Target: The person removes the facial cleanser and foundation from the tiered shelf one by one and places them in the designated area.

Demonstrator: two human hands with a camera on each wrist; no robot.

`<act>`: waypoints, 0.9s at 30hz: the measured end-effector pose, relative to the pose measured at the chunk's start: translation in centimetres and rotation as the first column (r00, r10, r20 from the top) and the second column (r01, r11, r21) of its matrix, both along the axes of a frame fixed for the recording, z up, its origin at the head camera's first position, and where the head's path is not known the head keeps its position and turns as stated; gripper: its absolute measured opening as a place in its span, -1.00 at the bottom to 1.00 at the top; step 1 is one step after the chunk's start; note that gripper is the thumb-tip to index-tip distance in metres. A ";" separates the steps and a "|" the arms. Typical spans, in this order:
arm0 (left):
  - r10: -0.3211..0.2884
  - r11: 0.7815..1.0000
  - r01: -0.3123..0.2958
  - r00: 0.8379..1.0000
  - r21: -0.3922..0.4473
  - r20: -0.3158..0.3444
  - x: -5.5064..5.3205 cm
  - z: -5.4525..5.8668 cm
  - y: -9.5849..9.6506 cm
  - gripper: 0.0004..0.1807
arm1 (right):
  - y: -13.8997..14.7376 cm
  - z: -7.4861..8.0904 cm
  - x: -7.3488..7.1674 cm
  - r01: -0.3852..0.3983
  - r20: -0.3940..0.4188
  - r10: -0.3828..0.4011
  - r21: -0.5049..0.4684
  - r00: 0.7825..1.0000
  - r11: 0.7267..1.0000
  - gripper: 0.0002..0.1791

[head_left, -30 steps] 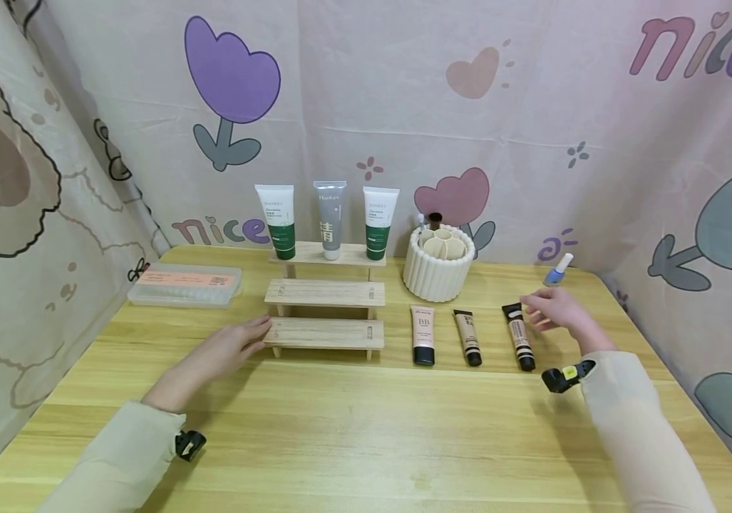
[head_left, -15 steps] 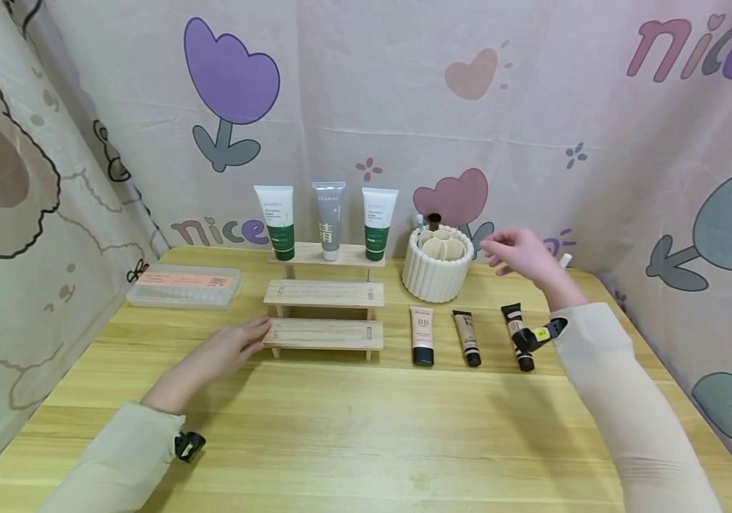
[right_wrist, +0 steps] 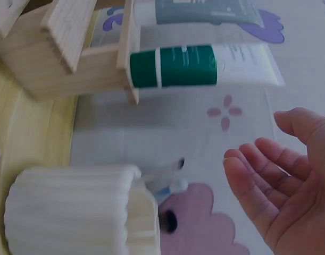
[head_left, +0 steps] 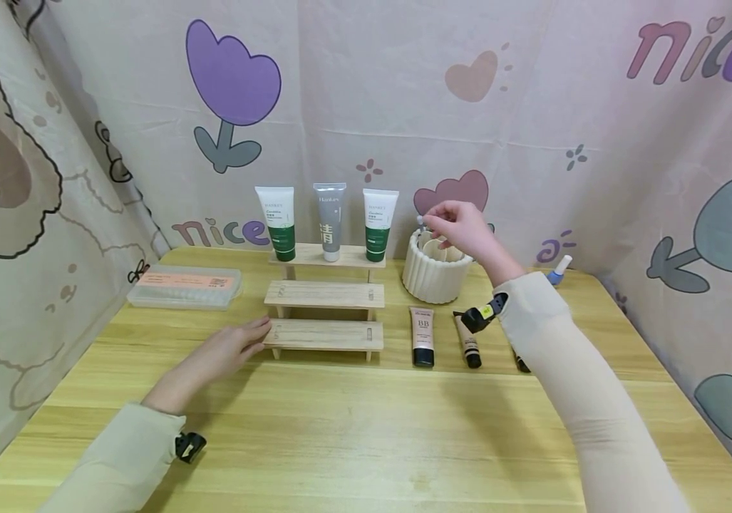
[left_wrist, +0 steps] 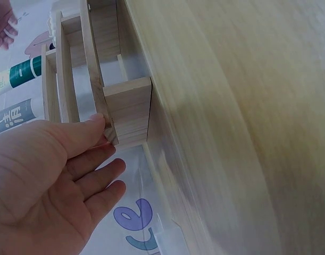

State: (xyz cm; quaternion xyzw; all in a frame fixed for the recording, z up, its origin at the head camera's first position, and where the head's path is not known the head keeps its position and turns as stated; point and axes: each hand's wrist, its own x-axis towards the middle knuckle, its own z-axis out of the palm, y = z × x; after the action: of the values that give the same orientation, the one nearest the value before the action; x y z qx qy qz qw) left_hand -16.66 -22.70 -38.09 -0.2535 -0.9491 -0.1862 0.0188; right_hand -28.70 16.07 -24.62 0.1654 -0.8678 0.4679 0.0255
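A three-tier wooden display rack (head_left: 324,335) stands on the table. My left hand (head_left: 227,350) pinches the left end of its lowest step; in the left wrist view the thumb (left_wrist: 80,133) lies against the board's edge. Above the white ribbed brush holder (head_left: 431,279) hovers my right hand (head_left: 465,229), holding nothing. Its fingers are loosely bent and apart in the right wrist view, near several brush tips (right_wrist: 172,188). On the top tier stand two green-and-white tubes (head_left: 375,228) (head_left: 281,226) and a grey tube (head_left: 331,222) between them.
A pink BB cream tube (head_left: 423,335) and a beige tube (head_left: 467,340) lie right of the rack. A third, black-capped tube (head_left: 522,363) is mostly behind the right sleeve. Nail polish (head_left: 559,271) stands at the back right, a clear plastic case (head_left: 186,286) at the left.
My right hand has moved up and left, from beside the black-capped tube to above the brush holder, carrying nothing. The left hand stays on the rack.
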 end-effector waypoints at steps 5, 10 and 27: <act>0.003 1.000 -0.003 1.000 0.008 0.001 0.1 0.1 0.0 -0.55 | -1.8 0.6 -0.4 0.014 -0.036 -0.017 -0.061 0.999 0.998 -0.70; 0.005 1.000 -0.005 1.000 0.002 -0.005 0.1 0.1 0.0 -0.55 | -3.2 0.9 -0.8 0.019 -0.058 -0.025 -0.111 0.998 0.994 -0.71; 0.006 1.000 -0.006 1.000 0.000 0.003 0.0 -0.2 0.0 -0.54 | -5.3 1.6 -1.4 0.064 -0.043 -0.070 -0.141 0.997 0.988 -0.77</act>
State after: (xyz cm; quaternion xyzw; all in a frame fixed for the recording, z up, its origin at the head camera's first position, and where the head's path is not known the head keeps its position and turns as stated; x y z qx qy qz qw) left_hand -16.70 -22.72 -38.25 -0.2501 -0.9499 -0.1866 0.0178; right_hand -30.09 10.78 -23.01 0.1452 -0.8371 0.5222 0.0737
